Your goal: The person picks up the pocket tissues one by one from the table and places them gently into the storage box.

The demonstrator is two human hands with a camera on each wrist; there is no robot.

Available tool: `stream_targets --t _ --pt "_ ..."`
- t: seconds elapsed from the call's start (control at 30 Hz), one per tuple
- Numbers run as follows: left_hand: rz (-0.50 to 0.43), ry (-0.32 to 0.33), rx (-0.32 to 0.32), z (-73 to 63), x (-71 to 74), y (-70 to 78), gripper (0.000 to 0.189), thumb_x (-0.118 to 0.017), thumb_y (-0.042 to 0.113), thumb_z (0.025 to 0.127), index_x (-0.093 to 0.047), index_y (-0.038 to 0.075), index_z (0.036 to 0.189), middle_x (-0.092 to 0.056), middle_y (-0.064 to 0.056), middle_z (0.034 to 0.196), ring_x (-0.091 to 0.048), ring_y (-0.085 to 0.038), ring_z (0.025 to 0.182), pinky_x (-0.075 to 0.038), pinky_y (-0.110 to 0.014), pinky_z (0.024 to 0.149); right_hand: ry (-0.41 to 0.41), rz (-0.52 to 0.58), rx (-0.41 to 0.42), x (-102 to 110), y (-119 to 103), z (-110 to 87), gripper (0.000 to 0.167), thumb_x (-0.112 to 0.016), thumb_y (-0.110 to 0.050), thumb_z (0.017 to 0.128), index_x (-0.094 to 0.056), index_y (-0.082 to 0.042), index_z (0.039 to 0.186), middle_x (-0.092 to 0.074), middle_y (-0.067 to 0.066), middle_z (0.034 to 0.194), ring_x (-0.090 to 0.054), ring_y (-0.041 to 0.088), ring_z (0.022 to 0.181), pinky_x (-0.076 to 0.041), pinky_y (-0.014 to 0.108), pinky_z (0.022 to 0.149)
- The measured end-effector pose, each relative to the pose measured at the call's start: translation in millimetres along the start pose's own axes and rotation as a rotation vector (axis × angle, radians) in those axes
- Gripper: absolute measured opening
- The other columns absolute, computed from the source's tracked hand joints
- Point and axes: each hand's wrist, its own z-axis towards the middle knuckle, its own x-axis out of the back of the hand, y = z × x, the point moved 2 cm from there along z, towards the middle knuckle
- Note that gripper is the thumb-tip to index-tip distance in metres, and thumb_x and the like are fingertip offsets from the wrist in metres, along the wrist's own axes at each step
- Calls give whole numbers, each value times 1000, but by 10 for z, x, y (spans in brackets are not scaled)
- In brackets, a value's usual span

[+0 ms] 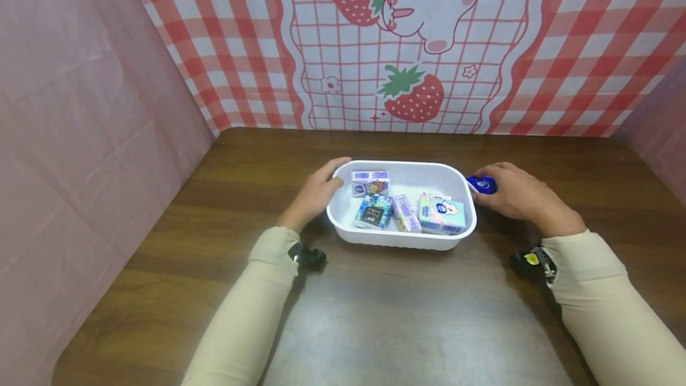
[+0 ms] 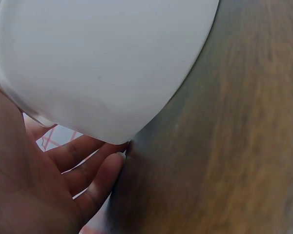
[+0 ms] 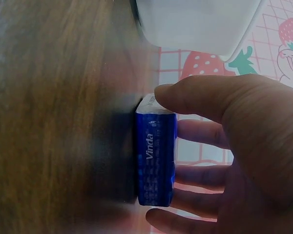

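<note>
A white plastic basin (image 1: 402, 240) sits on the table with several small tissue packs inside. My left hand (image 1: 315, 194) holds its left end, thumb over the rim and fingers along the outer wall; the left wrist view shows those fingers (image 2: 88, 163) against the wall. To the right of the basin, my right hand (image 1: 517, 195) grips a blue pack of pocket tissues (image 3: 156, 156) marked Vinda. The thumb lies on the pack's pale end and the fingers reach around its far side. The pack rests on the table, apart from the basin in the right wrist view.
Inside the basin lie a purple-and-white pack (image 1: 370, 183), a blue-green pack with a dark label (image 1: 373, 211), a narrow purple pack (image 1: 407, 214) and a pastel pack with a cartoon bear (image 1: 442, 214). Behind the brown wooden table (image 1: 407, 314) hangs a checked strawberry cloth (image 1: 354, 94).
</note>
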Motion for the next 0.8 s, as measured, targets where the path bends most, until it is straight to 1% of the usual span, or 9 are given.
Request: stream_targets --t 0.6,0.8 --pt "0 0 2 0 -4 -3 47 -50 19 102 -50 27 148 -53 -6 146 -56 -25 123 -50 -42 96 -4 -4 -5 -3 -7 -18 76 -69 -50 90 -46 -1 143 -33 33 146 -36 58 127 -32 79 91" --pt "2 -1 11 2 0 -2 46 -49 20 102 -50 27 148 -52 -5 146 -55 -24 125 -49 -42 97 -2 -8 -6 -1 -11 -17 75 -69 -49 90 -46 -2 143 -33 33 147 -35 58 127 -32 79 91"
